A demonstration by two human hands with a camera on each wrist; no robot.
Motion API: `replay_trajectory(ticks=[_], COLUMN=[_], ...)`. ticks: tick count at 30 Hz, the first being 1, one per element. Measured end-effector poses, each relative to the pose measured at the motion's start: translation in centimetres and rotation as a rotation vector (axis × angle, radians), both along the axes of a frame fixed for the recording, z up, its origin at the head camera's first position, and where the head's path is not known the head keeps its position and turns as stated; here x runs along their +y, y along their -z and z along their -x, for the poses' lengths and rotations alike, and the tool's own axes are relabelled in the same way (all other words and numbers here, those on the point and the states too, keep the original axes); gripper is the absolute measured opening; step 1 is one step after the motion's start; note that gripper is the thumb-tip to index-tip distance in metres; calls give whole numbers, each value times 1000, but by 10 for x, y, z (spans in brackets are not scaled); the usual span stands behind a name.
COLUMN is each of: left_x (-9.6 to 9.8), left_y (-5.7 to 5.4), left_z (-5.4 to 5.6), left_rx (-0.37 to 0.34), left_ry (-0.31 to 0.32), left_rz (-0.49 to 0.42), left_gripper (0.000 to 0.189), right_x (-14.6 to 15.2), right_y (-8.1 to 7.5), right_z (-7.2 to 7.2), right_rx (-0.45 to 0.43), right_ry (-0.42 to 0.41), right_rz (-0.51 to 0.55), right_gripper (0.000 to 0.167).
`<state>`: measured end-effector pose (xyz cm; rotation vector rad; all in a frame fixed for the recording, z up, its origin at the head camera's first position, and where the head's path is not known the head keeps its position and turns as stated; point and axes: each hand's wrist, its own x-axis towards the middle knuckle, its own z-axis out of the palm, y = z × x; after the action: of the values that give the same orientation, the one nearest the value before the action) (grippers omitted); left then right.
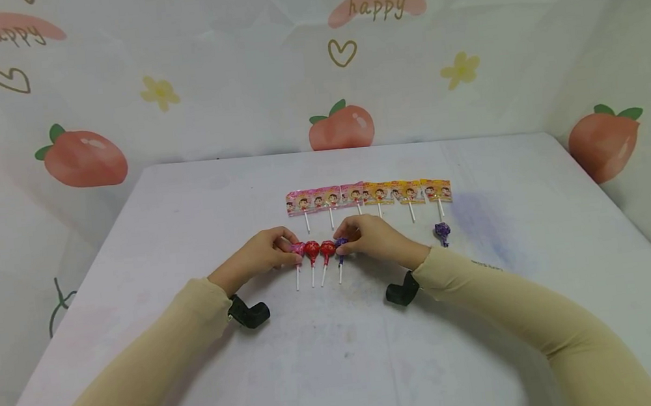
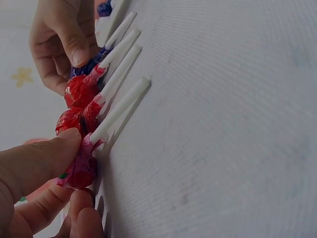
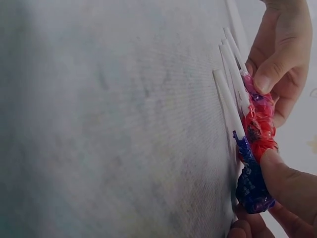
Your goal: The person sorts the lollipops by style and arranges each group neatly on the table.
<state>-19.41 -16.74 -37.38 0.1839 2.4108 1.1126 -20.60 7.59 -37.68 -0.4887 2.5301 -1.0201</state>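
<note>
Side by side on the white table lie a pink-wrapped lollipop (image 2: pixel 81 171), two red lollipops (image 1: pixel 312 250) and a dark purple lollipop (image 3: pixel 251 183), their white sticks pointing toward me. At the left end of this short row, my left hand (image 1: pixel 262 251) pinches the pink lollipop's head between thumb and fingers. My right hand (image 1: pixel 374 236) pinches the purple one's head at the other end. The red heads sit between the two hands, close against each other in the wrist views. Fingers partly cover both outer heads.
Behind the hands runs a row of flat-packaged lollipops, several in pink wrappers (image 1: pixel 332 198) and several in yellow wrappers (image 1: pixel 409 192). Another purple lollipop (image 1: pixel 443 232) lies beyond my right forearm. A patterned backdrop (image 1: pixel 234 107) stands at the table's (image 1: pixel 342 371) far edge.
</note>
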Motion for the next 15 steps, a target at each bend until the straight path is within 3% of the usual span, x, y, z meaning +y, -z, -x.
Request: replay_trajectory(ticks=[15], left_x=[0], left_y=[1], left_z=[2], left_rx=[-10], left_ry=[-7], left_rz=[-2], left_gripper=[34], right_x=[-1], right_y=[1], right_z=[2], right_rx=[-30], right_ry=[-8], right_rz=[4], right_gripper=[28])
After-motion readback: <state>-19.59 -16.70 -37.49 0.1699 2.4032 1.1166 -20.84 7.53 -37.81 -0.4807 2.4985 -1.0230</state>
